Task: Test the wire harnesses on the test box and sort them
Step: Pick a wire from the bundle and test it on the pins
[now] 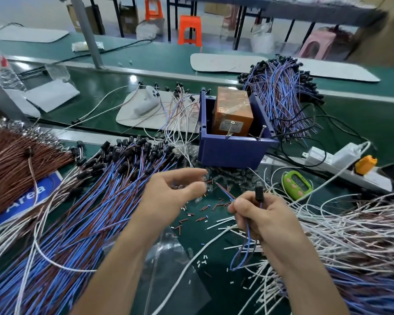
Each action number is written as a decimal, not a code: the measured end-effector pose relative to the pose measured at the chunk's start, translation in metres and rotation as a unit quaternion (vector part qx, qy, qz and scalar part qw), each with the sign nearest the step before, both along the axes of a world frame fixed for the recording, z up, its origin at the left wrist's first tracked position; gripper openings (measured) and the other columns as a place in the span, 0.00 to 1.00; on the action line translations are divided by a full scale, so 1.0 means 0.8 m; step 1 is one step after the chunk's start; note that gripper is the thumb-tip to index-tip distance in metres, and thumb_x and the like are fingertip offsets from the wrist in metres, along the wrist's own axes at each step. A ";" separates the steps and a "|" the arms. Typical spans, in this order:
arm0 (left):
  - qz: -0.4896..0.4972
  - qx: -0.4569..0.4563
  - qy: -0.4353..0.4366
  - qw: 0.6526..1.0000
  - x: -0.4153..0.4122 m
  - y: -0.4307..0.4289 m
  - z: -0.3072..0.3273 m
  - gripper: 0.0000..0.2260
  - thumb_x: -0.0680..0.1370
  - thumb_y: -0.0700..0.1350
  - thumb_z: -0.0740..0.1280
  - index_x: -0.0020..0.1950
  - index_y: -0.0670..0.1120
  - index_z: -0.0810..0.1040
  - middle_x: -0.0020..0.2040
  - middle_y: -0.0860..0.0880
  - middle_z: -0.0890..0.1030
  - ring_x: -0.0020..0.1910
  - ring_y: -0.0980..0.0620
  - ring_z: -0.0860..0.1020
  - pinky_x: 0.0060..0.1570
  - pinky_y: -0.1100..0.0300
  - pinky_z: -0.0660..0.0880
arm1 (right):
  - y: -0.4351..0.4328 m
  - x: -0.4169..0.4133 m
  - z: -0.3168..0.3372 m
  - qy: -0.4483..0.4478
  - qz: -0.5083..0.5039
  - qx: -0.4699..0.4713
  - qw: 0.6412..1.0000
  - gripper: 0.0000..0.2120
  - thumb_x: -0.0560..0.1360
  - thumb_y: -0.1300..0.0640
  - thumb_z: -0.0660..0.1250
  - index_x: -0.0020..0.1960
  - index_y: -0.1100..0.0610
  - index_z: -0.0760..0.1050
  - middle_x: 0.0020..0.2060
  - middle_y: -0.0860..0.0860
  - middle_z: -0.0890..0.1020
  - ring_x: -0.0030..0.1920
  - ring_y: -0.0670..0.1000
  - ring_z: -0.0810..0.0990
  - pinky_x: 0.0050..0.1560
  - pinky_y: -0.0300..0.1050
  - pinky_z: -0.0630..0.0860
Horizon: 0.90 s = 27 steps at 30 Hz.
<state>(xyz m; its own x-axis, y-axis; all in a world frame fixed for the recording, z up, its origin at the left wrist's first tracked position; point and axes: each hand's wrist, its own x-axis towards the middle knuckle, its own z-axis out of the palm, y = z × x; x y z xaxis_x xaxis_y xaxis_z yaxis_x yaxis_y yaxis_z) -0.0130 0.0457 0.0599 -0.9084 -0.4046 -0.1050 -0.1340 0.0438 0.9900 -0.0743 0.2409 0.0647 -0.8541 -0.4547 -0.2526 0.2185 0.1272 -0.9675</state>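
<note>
Two hands in view: right hand (257,214) grips one blue/brown harness (258,193), black plug up. Left hand (171,196) half open, holding nothing afaict, near blue test box (230,151).

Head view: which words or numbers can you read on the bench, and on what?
"Area": white letters on the flat blue sign at left.
Paper label on the orange tape-wrapped box: too small to read.
Display of the green plastic counter: blurred.

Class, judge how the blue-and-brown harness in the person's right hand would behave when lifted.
Probably floppy: the harness droops in a loop below the right hand. Likely light: a few fingers hold it. Its black cap looks rigid, so that end should stay stiff.
</note>
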 end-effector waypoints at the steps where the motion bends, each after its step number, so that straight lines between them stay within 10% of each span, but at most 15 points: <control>1: -0.031 0.032 0.013 0.999 -0.002 0.009 0.002 0.12 0.74 0.40 0.78 0.49 0.58 0.89 0.46 0.54 0.88 0.45 0.60 0.84 0.45 0.71 0.76 | -0.003 0.001 0.000 0.004 0.004 0.003 1.000 0.14 0.78 0.64 0.69 0.35 0.56 0.83 0.27 0.55 0.76 0.29 0.50 0.69 0.29 0.41 0.62; 10: 0.162 0.250 0.045 0.953 -0.021 0.032 -0.005 0.09 0.77 0.39 0.72 0.37 0.45 0.87 0.34 0.48 0.84 0.34 0.55 0.79 0.41 0.66 0.78 | -0.008 0.002 -0.004 0.000 0.004 -0.008 1.000 0.12 0.78 0.64 0.69 0.36 0.57 0.83 0.26 0.55 0.77 0.28 0.49 0.70 0.28 0.38 0.64; 20: -0.125 0.163 0.018 0.979 -0.012 0.070 -0.011 0.15 0.74 0.31 0.74 0.52 0.49 0.89 0.48 0.49 0.89 0.46 0.57 0.85 0.46 0.69 0.78 | -0.023 -0.002 -0.012 -0.060 -0.131 -0.077 0.987 0.16 0.79 0.63 0.68 0.33 0.57 0.84 0.26 0.50 0.77 0.22 0.44 0.69 0.22 0.35 0.65; 27: 0.048 0.020 -0.057 0.997 -0.032 0.078 -0.027 0.09 0.73 0.38 0.74 0.38 0.51 0.88 0.34 0.48 0.87 0.34 0.51 0.86 0.39 0.59 0.81 | -0.013 -0.016 -0.017 -0.013 -0.206 -0.072 0.976 0.15 0.79 0.61 0.69 0.35 0.55 0.86 0.29 0.52 0.82 0.22 0.42 0.68 0.24 0.32 0.64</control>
